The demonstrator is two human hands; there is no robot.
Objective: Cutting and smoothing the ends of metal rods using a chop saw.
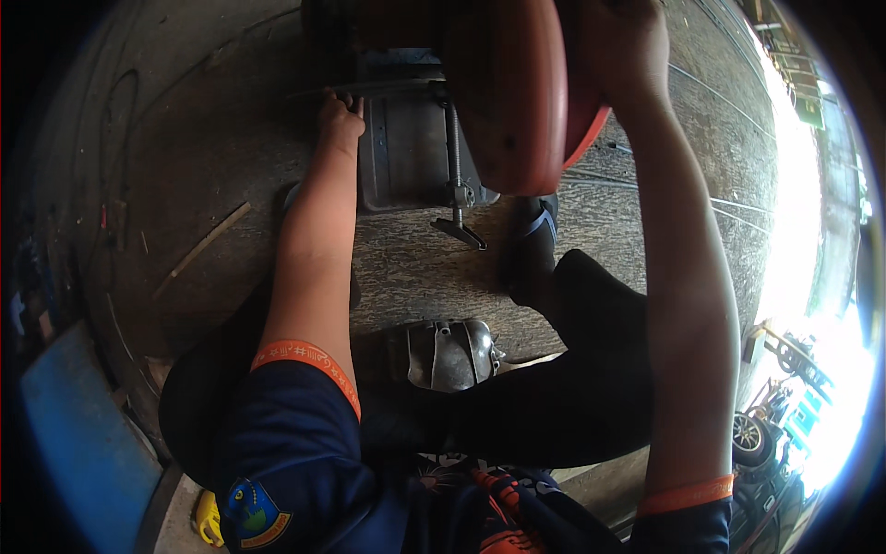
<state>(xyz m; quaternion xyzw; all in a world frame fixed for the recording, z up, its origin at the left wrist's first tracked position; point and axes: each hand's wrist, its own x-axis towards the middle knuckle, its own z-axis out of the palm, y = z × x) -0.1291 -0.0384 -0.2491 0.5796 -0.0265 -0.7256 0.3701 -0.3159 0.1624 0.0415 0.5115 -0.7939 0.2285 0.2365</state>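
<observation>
You're apparently setting the rod [397, 87] at the saw [521, 102], left hand [342, 118] seemingly clamped on it, right hand's [629, 57] grip impossible to tell; next, steady it.

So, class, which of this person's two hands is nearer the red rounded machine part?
The right hand, at the picture's top edge beside the red rounded machine part; the left hand is farther off, near the grey metal base.

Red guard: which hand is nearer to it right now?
Right. The right hand is just right of the red guard; contact is unclear. The left hand is farther off, by the left edge of the grey base.
</observation>
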